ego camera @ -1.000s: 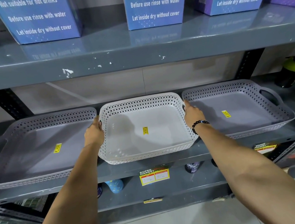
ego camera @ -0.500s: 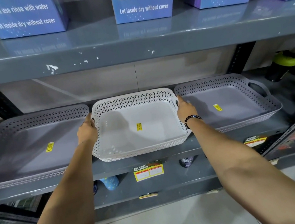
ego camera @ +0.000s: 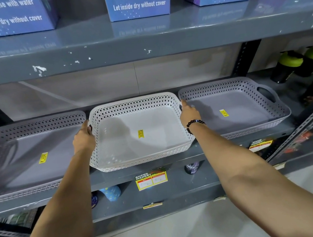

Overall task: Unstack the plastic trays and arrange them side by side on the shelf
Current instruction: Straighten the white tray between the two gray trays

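Three perforated plastic trays lie side by side on the grey middle shelf [ego camera: 205, 151]. The white tray [ego camera: 136, 109] is in the centre, its front edge overhanging the shelf lip. My left hand [ego camera: 83, 140] grips its left handle. My right hand [ego camera: 189, 114], with a black bead bracelet at the wrist, grips its right handle. A grey tray [ego camera: 12, 140] lies to the left and another grey tray [ego camera: 247, 91] to the right. Each tray carries a yellow sticker on its floor.
Blue and purple boxes [ego camera: 138, 0] stand on the upper shelf. Green-lidded dark bottles [ego camera: 291, 64] stand right of the trays, beyond a black upright [ego camera: 245, 58]. Price tags [ego camera: 151, 179] hang on the shelf edge, with bottles on the shelf below.
The view has shifted slightly lower and to the left. Both hands stay on the white tray's handles, and the tray keeps its place between the grey ones.
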Tool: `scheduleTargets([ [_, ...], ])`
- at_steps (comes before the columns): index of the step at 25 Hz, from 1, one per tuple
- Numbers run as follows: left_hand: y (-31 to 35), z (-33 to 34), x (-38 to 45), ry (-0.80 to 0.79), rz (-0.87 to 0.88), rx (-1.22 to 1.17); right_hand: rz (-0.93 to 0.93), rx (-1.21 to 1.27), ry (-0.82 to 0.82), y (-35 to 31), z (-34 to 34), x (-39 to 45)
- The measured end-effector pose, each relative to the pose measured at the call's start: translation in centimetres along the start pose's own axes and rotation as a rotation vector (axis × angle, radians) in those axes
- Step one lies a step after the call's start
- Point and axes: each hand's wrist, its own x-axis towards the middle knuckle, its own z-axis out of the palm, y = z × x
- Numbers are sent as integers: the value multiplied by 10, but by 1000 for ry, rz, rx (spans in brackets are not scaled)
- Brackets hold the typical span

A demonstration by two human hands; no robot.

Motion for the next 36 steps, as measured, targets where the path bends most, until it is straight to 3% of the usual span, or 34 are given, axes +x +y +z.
scheduleTargets([
  [36, -2, -3, -12, 9, -20, -37, 8, 32, 11, 7, 8, 1],
])
